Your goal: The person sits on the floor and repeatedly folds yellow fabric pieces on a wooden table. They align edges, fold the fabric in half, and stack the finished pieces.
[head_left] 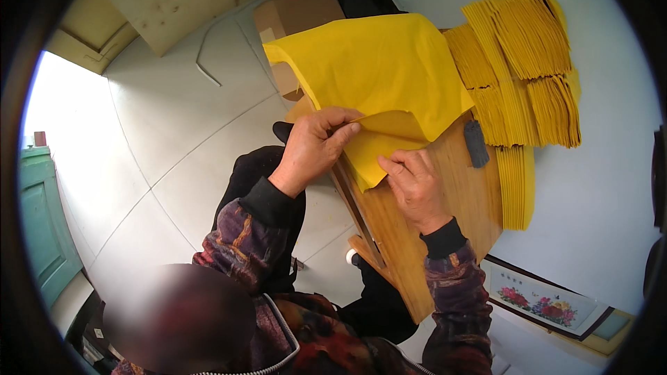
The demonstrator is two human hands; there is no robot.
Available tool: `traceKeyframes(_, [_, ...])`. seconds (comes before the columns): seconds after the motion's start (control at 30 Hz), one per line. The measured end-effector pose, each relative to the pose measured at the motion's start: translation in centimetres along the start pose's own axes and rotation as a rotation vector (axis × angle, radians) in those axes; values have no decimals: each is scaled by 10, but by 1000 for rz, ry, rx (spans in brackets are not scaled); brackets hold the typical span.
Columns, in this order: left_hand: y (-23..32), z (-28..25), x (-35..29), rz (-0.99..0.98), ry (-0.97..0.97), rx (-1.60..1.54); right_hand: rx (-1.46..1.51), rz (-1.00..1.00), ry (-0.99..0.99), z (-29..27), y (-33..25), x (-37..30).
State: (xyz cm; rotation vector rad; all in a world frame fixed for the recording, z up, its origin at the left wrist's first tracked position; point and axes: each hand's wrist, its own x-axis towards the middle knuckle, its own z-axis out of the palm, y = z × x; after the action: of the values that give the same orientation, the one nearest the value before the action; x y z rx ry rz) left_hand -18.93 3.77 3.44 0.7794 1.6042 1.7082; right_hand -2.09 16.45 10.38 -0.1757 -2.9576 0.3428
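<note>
A large yellow cloth [375, 62] lies spread over the far part of the wooden table, its left side hanging past the edge. My left hand [316, 144] pinches the cloth's near edge between thumb and fingers, lifting it into a fold. To the right, my right hand [415, 184] has its thumb and index finger closed at the edge of the cloth's near flap, low over the tabletop. Just beyond that hand, a dark grey block-like object [476, 144] rests on the table.
Stacks of folded yellow cloths [517, 45] stand at the table's far right, against the wall. The wooden table [451, 215] slants toward me. Behind the cloth is a cardboard box [295, 10] on the tiled floor. A framed flower picture [545, 298] is at the lower right.
</note>
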Motion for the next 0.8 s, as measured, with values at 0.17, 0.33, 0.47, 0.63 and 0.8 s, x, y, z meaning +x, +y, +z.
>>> traceKeyframes(0.17, [0,0,0,-24,-26,-16,149,58,-54,-7,8,6])
traceKeyframes(0.33, [0,-1,1,-17,-40,-10,331,113,-124,-13,18,14])
traceKeyframes(0.47, [1,-2,0,-19,-36,-5,451,181,-255,-19,25,20])
traceKeyframes(0.63, [-1,-2,1,-8,-35,-8,496,147,-283,-21,29,28])
traceKeyframes(0.8, [-4,-2,1,20,-35,-10,473,142,-341,-24,30,31])
